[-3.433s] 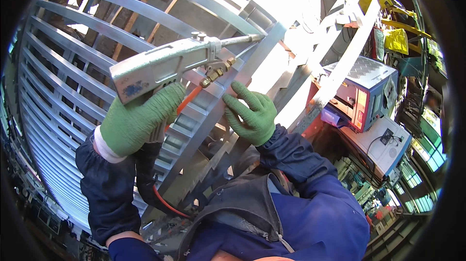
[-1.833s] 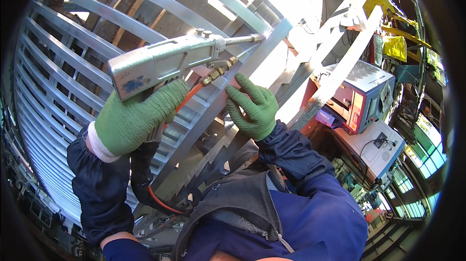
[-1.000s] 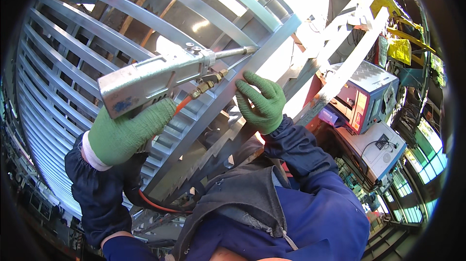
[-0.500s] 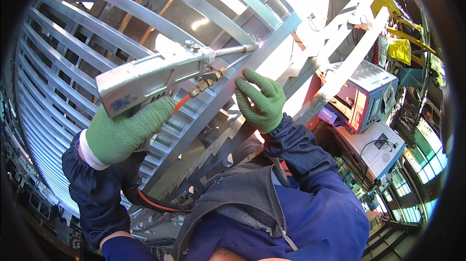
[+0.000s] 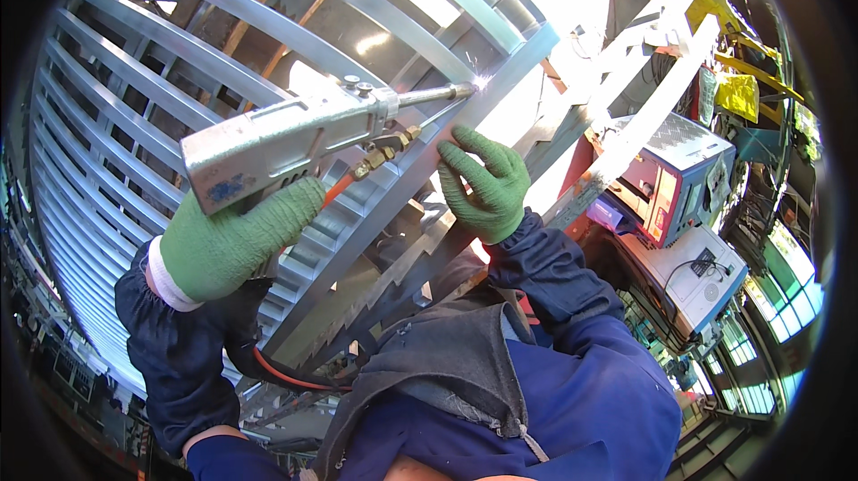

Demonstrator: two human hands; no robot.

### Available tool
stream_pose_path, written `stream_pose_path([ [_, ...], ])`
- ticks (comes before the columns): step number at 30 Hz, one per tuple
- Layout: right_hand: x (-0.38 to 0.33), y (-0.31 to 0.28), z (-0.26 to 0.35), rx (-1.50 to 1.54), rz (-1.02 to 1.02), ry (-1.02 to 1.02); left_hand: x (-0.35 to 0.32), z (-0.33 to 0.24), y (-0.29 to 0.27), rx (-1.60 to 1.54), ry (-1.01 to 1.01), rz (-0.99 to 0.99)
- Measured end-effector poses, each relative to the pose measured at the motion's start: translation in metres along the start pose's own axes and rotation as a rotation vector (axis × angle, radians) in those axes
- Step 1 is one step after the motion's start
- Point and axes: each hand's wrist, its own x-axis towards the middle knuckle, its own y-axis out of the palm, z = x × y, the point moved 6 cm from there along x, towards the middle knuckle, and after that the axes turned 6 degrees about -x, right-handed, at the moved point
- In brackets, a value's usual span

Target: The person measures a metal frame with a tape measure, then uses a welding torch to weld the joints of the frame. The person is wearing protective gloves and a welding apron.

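My left hand (image 5: 228, 244), in a green glove, is wrapped round a silver handheld welding gun (image 5: 290, 137). The gun's nozzle points up and right, to a joint where a flat slat meets a long metal side rail (image 5: 447, 119). A bright glow with small sparks (image 5: 481, 81) shows at the tip. An orange hose (image 5: 337, 186) with brass fittings runs beneath the gun's body. My right hand (image 5: 487, 186), also gloved in green, is beside the rail's near edge. Its fingers are bent and apart, with nothing visible between them; whether the fingertips touch the rail cannot be told.
Several parallel slats (image 5: 134, 79) make up a large metal panel across the left. A notched metal support (image 5: 393, 302) lies below the rail. At the right stand a red-and-grey machine (image 5: 666, 181) and a white box unit (image 5: 693, 275). Yellow sheeting (image 5: 737, 95) hangs farther back.
The gun has shifted very slightly to the right, and the glow at its tip with it. My right hand has moved just as little. Both hands keep their shape.
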Motion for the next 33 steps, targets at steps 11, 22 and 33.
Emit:
stream_pose_path([
  [11,-0.001,0.0,0.002,-0.017,0.0,0.015,-0.002,0.002,-0.003,0.042,-0.036,0.008],
  [22,-0.004,0.0,0.002,0.001,-0.013,0.009,-0.009,0.002,0.0,0.008,0.017,-0.032],
  [33,-0.001,-0.001,0.004,0.076,-0.022,0.015,-0.039,0.02,-0.021,-0.036,0.087,-0.008],
])
